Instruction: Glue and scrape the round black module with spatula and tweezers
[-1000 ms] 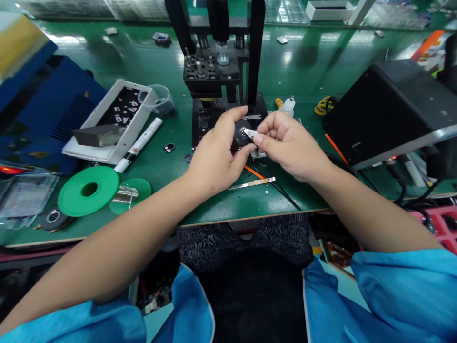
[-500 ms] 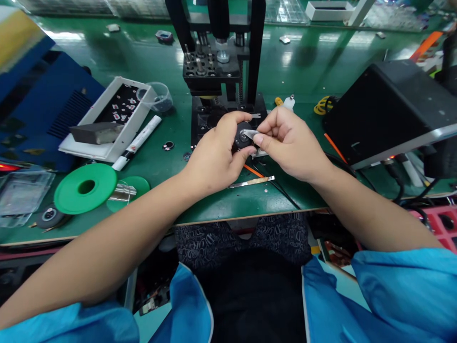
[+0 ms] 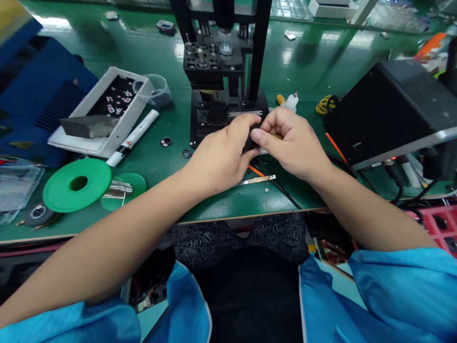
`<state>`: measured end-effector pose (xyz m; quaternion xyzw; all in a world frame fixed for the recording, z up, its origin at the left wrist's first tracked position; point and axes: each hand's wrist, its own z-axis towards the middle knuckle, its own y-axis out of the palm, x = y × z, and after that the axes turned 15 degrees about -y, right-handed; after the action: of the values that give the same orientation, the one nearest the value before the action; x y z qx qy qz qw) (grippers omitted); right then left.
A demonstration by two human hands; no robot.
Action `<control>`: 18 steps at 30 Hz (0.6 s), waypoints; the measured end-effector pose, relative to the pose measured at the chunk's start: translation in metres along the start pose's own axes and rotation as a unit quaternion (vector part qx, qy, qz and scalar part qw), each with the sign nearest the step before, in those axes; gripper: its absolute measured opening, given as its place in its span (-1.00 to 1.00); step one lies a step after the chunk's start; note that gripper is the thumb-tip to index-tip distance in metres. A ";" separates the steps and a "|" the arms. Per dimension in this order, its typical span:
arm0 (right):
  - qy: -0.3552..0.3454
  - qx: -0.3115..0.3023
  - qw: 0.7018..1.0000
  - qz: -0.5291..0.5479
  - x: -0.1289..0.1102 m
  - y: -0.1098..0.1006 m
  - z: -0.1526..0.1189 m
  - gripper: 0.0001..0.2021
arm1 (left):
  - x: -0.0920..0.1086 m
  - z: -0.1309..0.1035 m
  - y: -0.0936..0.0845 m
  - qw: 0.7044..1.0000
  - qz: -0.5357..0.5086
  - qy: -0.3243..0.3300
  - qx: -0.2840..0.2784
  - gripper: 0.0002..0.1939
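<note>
Near the front of the black press (image 3: 214,76), over the green bench (image 3: 221,205), our left hand (image 3: 221,155) curves around the dark part (image 3: 252,138), thumb and forefinger closed on its sides with only a small gap between the tips. Our right hand (image 3: 289,143) meets it from the other side, fingers curled in and thumb pressed down at the part; whether anything thin is pinched there, we cannot tell, as our fingers cover most of it.

Below our hands, a metal strip (image 3: 260,179) lies beside an orange stick (image 3: 254,169), and between the strip and the bench's front edge we have a narrow, mostly bare band. To our left, two small round pieces (image 3: 166,142) (image 3: 186,153) sit in the gap between the press base and the white marker (image 3: 139,131), which lies along the white tray (image 3: 139,102). The green spool (image 3: 57,190) stands close to the front edge. On our right, the black box (image 3: 389,105) bounds that side, with open green surface behind it and the small bottle (image 3: 292,101).

Letters cover our dark trousers (image 3: 207,243), too warped for us to read surely; the marker's print is too small.
</note>
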<state>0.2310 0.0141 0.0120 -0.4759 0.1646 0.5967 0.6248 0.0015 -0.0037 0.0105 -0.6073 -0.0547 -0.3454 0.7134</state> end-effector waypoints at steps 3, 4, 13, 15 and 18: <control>-0.009 0.024 0.999 -0.022 -0.002 0.001 0.000 -0.41 | 0.004 -0.001 0.000 1.000 0.018 -0.009 -0.005 -0.39; -0.009 0.029 0.999 -0.026 -0.003 0.001 0.000 -0.43 | 0.006 -0.001 0.000 1.000 0.022 -0.008 -0.004 -0.40; -0.033 0.070 0.997 -0.030 -0.009 0.003 0.001 -0.57 | 0.012 -0.002 -0.004 0.999 -0.010 -0.048 0.005 -0.40; -0.044 0.077 0.996 -0.032 -0.011 0.003 -0.001 -0.54 | 0.013 -0.001 -0.006 0.997 -0.014 -0.072 -0.001 -0.41; -0.067 0.098 0.992 -0.044 -0.013 0.003 -0.003 -0.47 | 0.011 0.003 -0.006 0.992 -0.041 -0.114 -0.019 -0.44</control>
<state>0.2266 0.0033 0.0196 -0.3778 0.1595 0.5803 0.7037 0.0074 -0.0062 0.0222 -0.6533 -0.1540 -0.3043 0.6760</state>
